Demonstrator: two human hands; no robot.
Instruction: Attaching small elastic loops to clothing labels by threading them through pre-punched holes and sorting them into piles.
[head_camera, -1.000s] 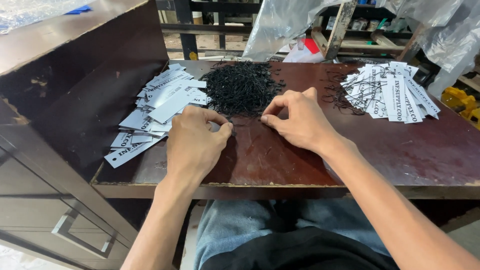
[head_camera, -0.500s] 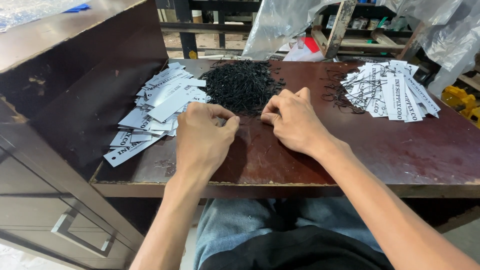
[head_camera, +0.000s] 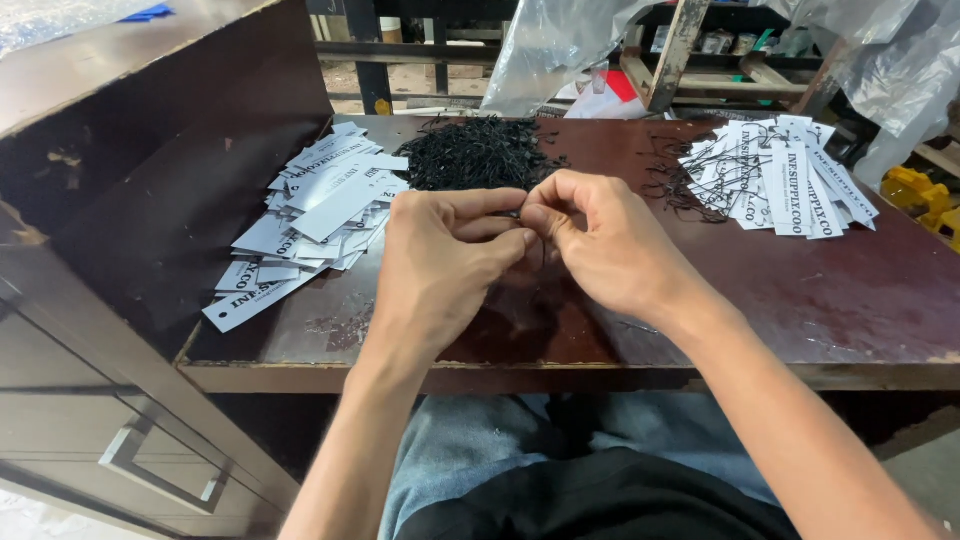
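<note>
Your left hand (head_camera: 440, 262) and right hand (head_camera: 610, 245) meet fingertip to fingertip over the middle of the dark wooden bench (head_camera: 850, 300), both curled nearly closed and pinching a thin black string (head_camera: 540, 248) between them, just in front of the heap of black strings (head_camera: 480, 155). To your left lies a loose pile of plain white tags (head_camera: 310, 215), apparently yet to be strung. To your right sits a smaller pile of tags with strings (head_camera: 780, 175), so by the look of it the work is partway through.
</note>
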